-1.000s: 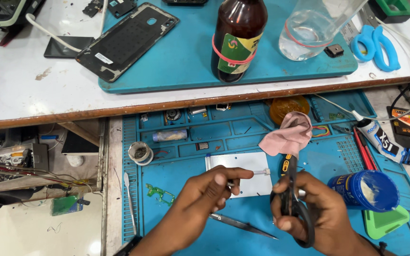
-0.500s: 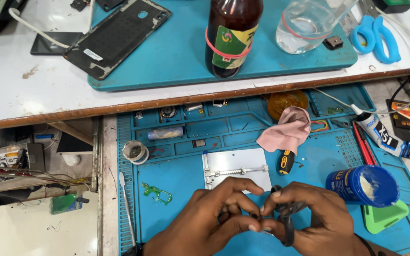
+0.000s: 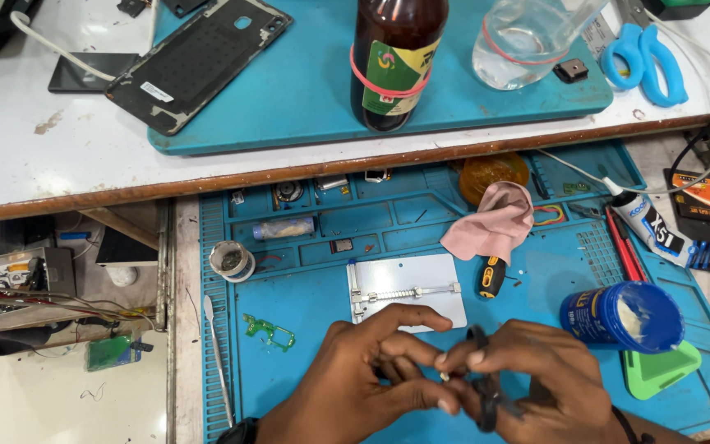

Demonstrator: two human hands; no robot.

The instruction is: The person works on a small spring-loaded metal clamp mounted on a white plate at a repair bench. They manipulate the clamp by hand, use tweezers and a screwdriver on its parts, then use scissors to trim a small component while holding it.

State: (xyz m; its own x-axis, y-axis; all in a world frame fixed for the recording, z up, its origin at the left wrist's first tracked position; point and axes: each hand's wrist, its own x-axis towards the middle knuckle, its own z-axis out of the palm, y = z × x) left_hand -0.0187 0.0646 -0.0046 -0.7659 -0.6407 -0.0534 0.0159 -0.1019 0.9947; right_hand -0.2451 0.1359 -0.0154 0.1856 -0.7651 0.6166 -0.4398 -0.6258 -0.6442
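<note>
Both hands, left hand [image 3: 363, 374] and right hand [image 3: 536, 374], pinch a tiny part [image 3: 445, 376].

Both hands [image 3: 454, 382] have dropped together — black scissors [image 3: 486, 395] now between them, tweezers hidden beneath.

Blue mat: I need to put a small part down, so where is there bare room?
Bare mat lies between the green clip and the left hand. Crowded around the pink cloth, screwdriver and blue tub.
</note>
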